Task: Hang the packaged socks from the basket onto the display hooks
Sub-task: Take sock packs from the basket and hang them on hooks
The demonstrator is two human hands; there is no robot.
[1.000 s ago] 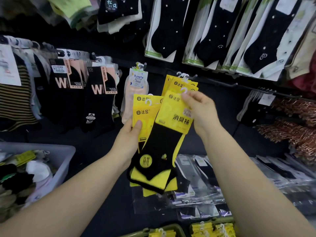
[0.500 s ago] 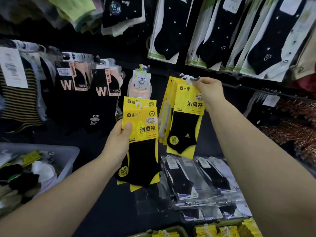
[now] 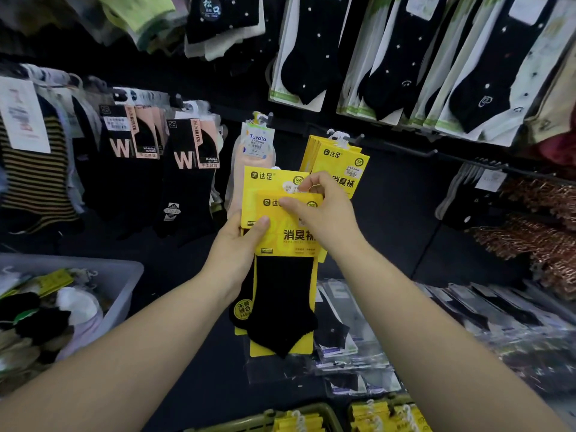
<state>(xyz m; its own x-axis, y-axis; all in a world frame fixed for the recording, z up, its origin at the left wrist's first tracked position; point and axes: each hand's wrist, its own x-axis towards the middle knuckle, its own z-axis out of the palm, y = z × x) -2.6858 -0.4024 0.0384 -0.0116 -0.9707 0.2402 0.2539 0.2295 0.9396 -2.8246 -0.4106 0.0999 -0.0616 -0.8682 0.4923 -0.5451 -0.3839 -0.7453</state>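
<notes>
While left hand point(image 3: 238, 244) clamps the yellow sock packs point(image 3: 268, 182), I see right hand point(image 3: 324, 216) fingers pinched on the front pack point(image 3: 290, 244) top.

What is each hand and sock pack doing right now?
Front yellow-card black sock pack: held upright, unhung.
Rear yellow-card sock pack: held behind it, unhung.
Left hand: grips both packs.
Right hand: pinches front pack's top.
Yellow sock packs on wall hook: hanging.
Grey plastic bin: holds loose socks.

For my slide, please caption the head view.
Left hand holds yellow sock packs; right hand pinches the top of the front pack.
</notes>
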